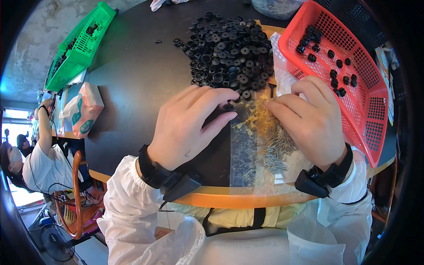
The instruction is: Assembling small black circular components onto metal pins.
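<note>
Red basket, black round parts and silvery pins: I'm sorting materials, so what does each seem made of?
Red basket: likely moulded plastic, semi-glossy, with openwork walls.
Black round parts: probably plastic, perhaps rubber, satin; dark, repeated ring shapes with soft highlights.
Silvery pins: seemingly metal, shiny, judging by their bright grey glints.

Dark tabletop [132,110] with an orange rim; wooden chair [77,221] off left, fan [55,243] near it; super bright window [17,114] far left; patchy grey wall or floor [44,26], can't tell which.

Small-parts assembly workshop, heaped black plastic parts [234,53], loose metal pieces [276,152], red basket [377,104], green basket [86,51], co-worker [46,170] nearby
</note>
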`<state>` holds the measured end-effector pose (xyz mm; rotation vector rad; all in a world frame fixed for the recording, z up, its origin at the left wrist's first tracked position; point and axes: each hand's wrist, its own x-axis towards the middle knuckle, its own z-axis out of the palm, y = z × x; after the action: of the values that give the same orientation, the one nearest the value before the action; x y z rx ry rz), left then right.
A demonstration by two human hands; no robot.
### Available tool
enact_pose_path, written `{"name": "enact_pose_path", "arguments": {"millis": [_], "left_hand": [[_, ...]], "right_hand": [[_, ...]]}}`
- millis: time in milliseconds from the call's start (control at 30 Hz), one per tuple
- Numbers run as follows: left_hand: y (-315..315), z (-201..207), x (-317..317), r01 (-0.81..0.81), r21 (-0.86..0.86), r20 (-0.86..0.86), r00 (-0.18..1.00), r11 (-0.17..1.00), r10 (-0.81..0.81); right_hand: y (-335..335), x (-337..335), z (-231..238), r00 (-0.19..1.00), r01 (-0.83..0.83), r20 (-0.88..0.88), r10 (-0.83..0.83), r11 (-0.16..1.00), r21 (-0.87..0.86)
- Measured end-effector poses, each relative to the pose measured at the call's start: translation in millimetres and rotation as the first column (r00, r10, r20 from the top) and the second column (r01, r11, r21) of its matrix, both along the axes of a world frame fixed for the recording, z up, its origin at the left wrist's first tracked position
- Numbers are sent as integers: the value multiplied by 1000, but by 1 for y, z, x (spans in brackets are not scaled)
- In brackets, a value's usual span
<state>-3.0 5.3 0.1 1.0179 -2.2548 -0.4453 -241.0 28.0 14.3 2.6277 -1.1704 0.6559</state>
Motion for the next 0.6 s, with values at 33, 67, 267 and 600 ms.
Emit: {"name": "enact_pose_path", "arguments": {"millis": [33,67,267,600], "left_hand": [[-2,0,1,-3,0,0,1000,1000,3],[-5,-1,3,47,-70,-1,999,996,-47],[-4,0,5,119,-39,-45,992,992,-121],[0,-4,4,181,118,-218,964,976,-152]], "right_hand": [[-1,0,0,1000,-6,-7,6,1000,-5],[-2,1,1,1000,-9,-6,9,1000,-6],[-3,4,1,1000,-2,-15,2,1000,3],[-1,10,-4,995,85,-51,-86,996,-22]]}}
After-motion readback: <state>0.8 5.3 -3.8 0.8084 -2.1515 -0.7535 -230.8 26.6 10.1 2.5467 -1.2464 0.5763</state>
